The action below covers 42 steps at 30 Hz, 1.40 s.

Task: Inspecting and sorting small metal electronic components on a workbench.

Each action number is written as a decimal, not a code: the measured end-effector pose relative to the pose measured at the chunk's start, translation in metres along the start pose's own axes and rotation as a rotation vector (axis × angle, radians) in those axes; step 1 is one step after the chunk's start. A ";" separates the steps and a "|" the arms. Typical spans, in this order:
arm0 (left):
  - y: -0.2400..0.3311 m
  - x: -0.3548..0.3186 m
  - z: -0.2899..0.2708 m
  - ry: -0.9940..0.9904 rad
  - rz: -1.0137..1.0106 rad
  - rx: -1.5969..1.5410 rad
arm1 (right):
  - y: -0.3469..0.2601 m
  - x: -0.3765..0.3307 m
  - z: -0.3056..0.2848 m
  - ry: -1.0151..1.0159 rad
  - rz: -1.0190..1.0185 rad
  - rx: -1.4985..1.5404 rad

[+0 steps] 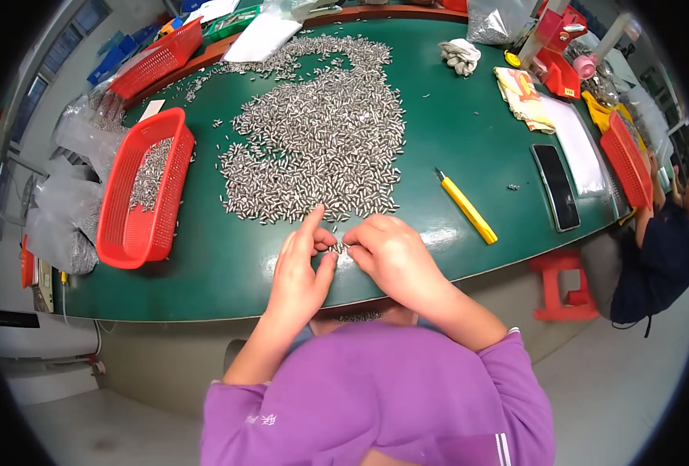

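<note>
A broad heap of small silvery metal pins [321, 140] covers the middle of the green table [437, 116]. At the heap's near edge, close to the table's front, my two hands meet over a few loose pins [340, 248]. My left hand [298, 268] pinches at them with thumb and curled fingers, its index finger stretched toward the heap. From the other side my right hand [397, 258] closes on the same pins, thumb against bent fingers. The fingers partly hide these pins. Below the table edge, more pins [361, 316] show near my lap.
Left of the heap stands a red basket [116, 233] partly filled with pins, beside clear plastic bags [68, 202]. On the right lie a yellow utility knife [469, 208], a phone [556, 188] and a white glove [460, 56]. A person [654, 260] sits beyond a red stool [566, 287].
</note>
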State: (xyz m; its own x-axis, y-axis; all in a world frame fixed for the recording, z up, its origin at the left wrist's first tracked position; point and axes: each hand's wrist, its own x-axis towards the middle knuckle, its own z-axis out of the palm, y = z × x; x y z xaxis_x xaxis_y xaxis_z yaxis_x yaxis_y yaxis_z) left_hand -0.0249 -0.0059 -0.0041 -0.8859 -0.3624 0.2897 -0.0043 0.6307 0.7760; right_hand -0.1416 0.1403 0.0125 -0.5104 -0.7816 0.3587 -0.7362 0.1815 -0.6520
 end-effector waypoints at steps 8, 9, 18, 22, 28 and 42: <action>0.001 0.004 0.000 0.003 -0.020 -0.013 | -0.001 0.007 0.002 -0.035 0.016 0.022; -0.001 0.005 0.000 0.005 -0.001 -0.005 | -0.002 0.008 0.002 -0.043 0.005 0.017; 0.000 0.002 -0.001 0.003 0.025 0.030 | -0.002 0.005 0.000 -0.056 -0.039 0.010; 0.001 0.003 -0.001 0.013 0.035 0.073 | -0.003 0.004 0.002 -0.024 -0.008 -0.012; 0.002 0.003 0.001 0.042 0.061 0.088 | -0.003 0.007 0.004 -0.025 -0.027 -0.001; 0.003 0.000 -0.003 0.020 0.065 0.092 | -0.004 0.004 0.003 -0.040 -0.039 -0.023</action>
State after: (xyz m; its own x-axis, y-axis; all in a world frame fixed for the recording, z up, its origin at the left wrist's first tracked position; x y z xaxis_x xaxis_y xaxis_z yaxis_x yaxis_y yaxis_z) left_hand -0.0231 -0.0060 0.0004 -0.8761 -0.3316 0.3500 0.0097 0.7136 0.7005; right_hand -0.1392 0.1345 0.0143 -0.4633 -0.8117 0.3558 -0.7652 0.1638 -0.6226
